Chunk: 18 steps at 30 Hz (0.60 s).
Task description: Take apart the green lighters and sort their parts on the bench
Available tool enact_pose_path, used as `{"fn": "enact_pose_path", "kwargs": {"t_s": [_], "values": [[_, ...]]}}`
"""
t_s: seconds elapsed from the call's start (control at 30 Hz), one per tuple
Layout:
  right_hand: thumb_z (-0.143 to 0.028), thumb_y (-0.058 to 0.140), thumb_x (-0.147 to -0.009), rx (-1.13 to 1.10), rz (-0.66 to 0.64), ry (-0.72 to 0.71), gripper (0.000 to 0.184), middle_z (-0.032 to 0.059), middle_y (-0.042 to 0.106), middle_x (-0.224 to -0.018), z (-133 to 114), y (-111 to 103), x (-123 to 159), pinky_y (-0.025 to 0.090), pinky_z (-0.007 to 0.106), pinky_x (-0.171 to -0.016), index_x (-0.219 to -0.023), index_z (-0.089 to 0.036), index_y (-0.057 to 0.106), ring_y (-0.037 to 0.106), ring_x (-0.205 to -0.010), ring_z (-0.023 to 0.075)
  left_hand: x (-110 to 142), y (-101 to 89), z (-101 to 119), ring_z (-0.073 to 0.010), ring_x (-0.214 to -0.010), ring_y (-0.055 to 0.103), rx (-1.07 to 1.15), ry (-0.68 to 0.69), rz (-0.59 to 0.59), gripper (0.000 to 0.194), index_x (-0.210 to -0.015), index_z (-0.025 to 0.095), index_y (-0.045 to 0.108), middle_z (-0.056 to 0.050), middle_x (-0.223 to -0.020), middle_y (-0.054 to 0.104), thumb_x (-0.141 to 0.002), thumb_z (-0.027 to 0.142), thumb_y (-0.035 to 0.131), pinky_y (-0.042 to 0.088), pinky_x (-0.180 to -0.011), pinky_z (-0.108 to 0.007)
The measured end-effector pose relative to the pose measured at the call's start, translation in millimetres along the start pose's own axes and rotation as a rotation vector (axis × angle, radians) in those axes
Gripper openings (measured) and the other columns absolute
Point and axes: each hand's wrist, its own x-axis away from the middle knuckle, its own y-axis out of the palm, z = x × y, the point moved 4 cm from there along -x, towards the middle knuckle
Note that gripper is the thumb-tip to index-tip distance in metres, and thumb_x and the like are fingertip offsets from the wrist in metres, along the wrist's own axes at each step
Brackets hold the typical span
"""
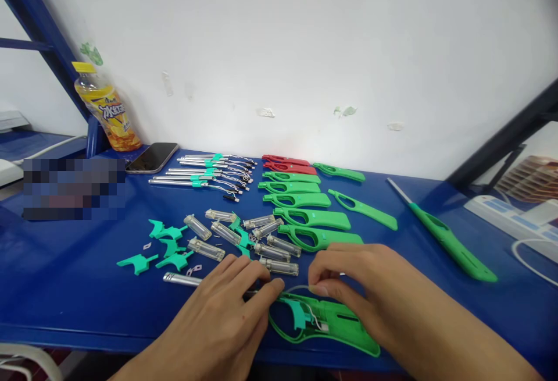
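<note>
At the front edge of the table, a green half shell of a long-nosed lighter (344, 326) lies with its hollow side up. A teal trigger piece (297, 314) and white wires with a small connector sit inside it. My left hand (231, 305) is closed over the shell's narrow end, where a silver metal tube (181, 279) sticks out to the left. Above the shell, my right hand (353, 279) pinches a thin clear tube (299, 288) between thumb and forefinger. My left fingers hide the joint between metal tube and shell.
Beyond my hands lie several clear fuel tanks (226, 233), teal triggers (176, 261), wired metal tubes (178, 182) and green shells (311, 218). Two red shells (290, 168) lie behind. A lighter (453, 241), power strip (514, 218), phone (152, 157) and bottle (108, 110) stand around.
</note>
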Motion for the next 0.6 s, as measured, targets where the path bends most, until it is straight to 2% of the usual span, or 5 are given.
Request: {"fn": "enact_pose_path", "kwargs": {"t_s": [0.13,0.23,0.37,0.5,0.6], "values": [[-0.011,0.071,-0.100,-0.008,0.013,0.017,0.024,-0.0084,0.077,-0.079,-4.3,-4.7,-2.4,0.053,0.024,-0.061,-0.086,-0.031,0.071,0.071,-0.060,0.0147,-0.7,1.8,1.2,-0.0262,-0.090,0.071,-0.002,0.004,-0.017,0.040,-0.131,0.023,0.063,-0.005,-0.105,0.072,-0.102,0.001,0.046,0.062,-0.088,-0.046],[-0.014,0.074,-0.102,-0.046,-0.066,0.105,0.022,-0.0088,0.077,-0.084,-6.3,-6.3,-3.4,0.055,0.024,-0.070,-0.088,-0.031,0.070,0.073,-0.069,0.0147,-0.5,2.6,1.5,-0.0260,-0.092,0.071,-0.007,0.001,-0.015,0.040,-0.133,0.023,0.062,-0.005,-0.106,0.073,-0.103,0.002,0.045,0.062,-0.090,-0.045],[-0.017,0.066,-0.109,-0.107,-0.157,0.193,0.022,-0.0073,0.077,-0.092,-10.0,-6.5,-3.6,0.054,0.026,-0.078,-0.092,-0.030,0.069,0.073,-0.080,0.0159,0.6,1.7,1.8,-0.0265,-0.091,0.072,-0.028,0.011,-0.014,0.036,-0.134,0.021,0.062,-0.005,-0.106,0.073,-0.106,0.005,0.046,0.063,-0.089,-0.046],[-0.018,0.066,-0.110,-0.136,-0.152,0.188,0.020,-0.0075,0.079,-0.095,-13.8,-7.2,-4.9,0.054,0.027,-0.080,-0.095,-0.031,0.070,0.074,-0.082,0.0162,0.9,0.4,2.3,-0.0270,-0.092,0.074,-0.055,0.015,0.006,0.035,-0.132,0.020,0.062,-0.006,-0.106,0.074,-0.107,0.005,0.044,0.063,-0.091,-0.049],[-0.024,0.064,-0.111,-0.143,-0.069,0.181,0.018,-0.0068,0.084,-0.102,-11.5,-15.1,-3.8,0.057,0.028,-0.083,-0.100,-0.033,0.075,0.080,-0.090,0.0179,-0.2,0.8,2.6,-0.0264,-0.092,0.075,-0.072,0.026,0.027,0.034,-0.131,0.021,0.063,-0.005,-0.108,0.076,-0.107,0.006,0.043,0.062,-0.093,-0.048]]}}
